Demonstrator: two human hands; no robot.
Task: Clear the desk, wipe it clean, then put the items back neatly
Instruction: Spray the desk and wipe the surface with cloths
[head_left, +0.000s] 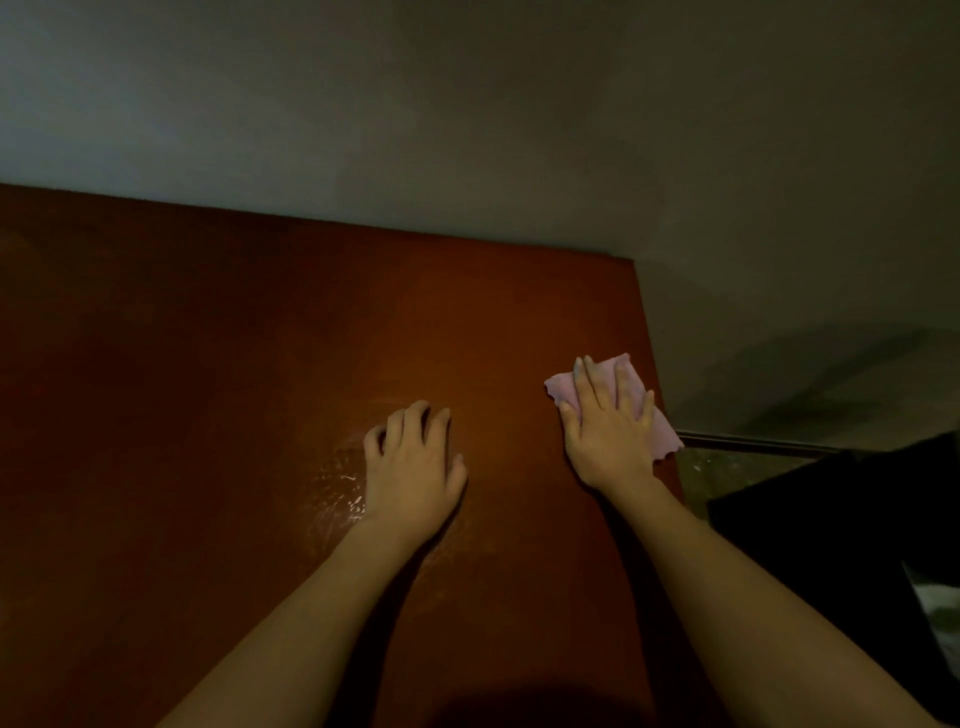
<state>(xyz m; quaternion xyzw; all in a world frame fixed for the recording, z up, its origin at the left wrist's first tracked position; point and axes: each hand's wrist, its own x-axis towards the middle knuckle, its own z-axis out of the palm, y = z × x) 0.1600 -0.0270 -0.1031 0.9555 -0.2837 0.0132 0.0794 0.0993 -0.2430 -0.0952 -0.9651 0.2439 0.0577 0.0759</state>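
— Why does the left hand (410, 462) rest on the tabletop (218, 364), holding nothing, fingers bent?
— I think for support. The right hand (605, 423), fingers straight, presses the pink cloth (566, 389) flat near the right edge, to wipe.

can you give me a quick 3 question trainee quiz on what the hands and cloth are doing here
1. True or false: the right hand presses flat on the pink cloth.
2. The cloth lies near which desk edge? A) left B) right
3. Fill in: the left hand rests on the desk beside a ____ patch.

Key: 1 true; 2 B; 3 wet
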